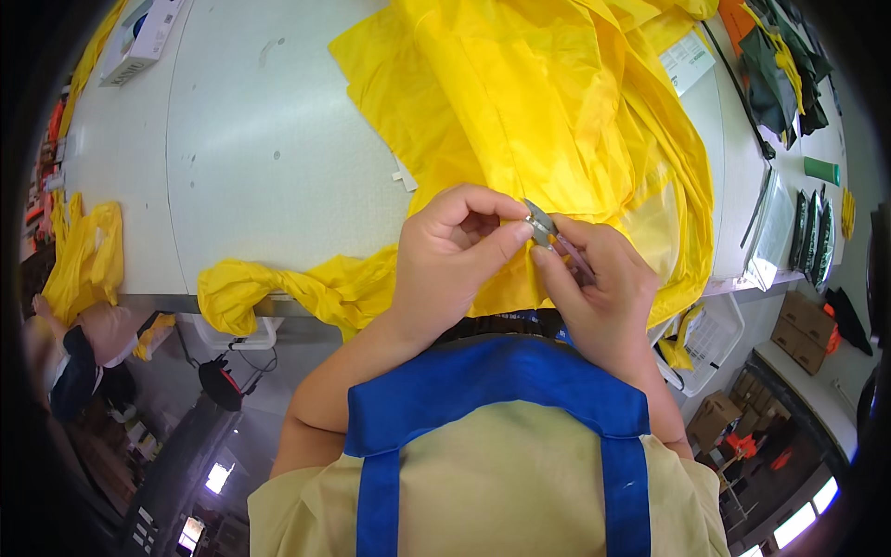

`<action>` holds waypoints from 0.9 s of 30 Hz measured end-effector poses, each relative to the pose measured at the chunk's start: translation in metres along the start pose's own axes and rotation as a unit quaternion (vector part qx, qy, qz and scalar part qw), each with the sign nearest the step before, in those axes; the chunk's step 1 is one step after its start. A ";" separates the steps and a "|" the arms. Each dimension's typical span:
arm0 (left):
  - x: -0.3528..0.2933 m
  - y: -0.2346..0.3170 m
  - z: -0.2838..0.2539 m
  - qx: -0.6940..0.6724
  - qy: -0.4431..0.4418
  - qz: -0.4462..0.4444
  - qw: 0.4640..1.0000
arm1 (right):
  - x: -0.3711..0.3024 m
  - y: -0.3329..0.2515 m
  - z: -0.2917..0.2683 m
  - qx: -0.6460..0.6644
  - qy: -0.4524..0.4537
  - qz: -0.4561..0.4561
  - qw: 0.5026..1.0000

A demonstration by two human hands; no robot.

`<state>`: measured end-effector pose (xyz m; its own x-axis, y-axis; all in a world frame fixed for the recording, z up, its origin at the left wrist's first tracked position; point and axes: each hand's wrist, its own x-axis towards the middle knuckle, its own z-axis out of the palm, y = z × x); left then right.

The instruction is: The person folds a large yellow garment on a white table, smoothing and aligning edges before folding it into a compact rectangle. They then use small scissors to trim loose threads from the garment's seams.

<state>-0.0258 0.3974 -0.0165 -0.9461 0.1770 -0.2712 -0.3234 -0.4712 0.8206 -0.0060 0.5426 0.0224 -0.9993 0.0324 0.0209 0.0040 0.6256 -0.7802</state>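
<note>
My left hand (450, 255) is closed in a pinch on a small shiny metal piece (530, 220), too small to name. In my right hand (608, 283) is a pair of small cutting pliers (546, 226) with pinkish handles, the fingers wrapped round them. The pliers' jaws meet the left fingertips at the small piece; whether they bite on it I cannot tell. Beneath both hands spreads a large yellow coated-fabric garment (520, 111), heaped over the table. One twisted end of it, like a sleeve (306, 292), runs left and hangs at the table edge.
The pale table (251, 167) bears a white box (141, 42) far left, a paper sheet (687, 63) and dark green folded fabric (775, 79) at right. A green roll (821, 171) lies by dark packets (811, 237). Another person's arm (70, 330) is at far left, near yellow fabric (93, 255).
</note>
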 end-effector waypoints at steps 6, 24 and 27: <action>0.001 -0.003 -0.003 0.056 -0.007 0.025 0.998 | 0.000 0.002 0.001 -0.005 -0.002 0.009 1.000; -0.001 0.000 -0.005 -0.059 0.005 -0.072 0.996 | 0.024 0.045 -0.014 -0.060 -0.030 -0.231 0.971; 0.000 0.000 -0.005 -0.075 0.000 -0.070 0.995 | 0.026 0.045 -0.010 -0.019 -0.047 -0.218 0.975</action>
<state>-0.0255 0.3927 -0.0190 -0.8916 0.2500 -0.3775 -0.4509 -0.5659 0.6902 -0.0312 0.5791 -0.0057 -0.9056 -0.3126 0.2867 -0.4218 0.5925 -0.6863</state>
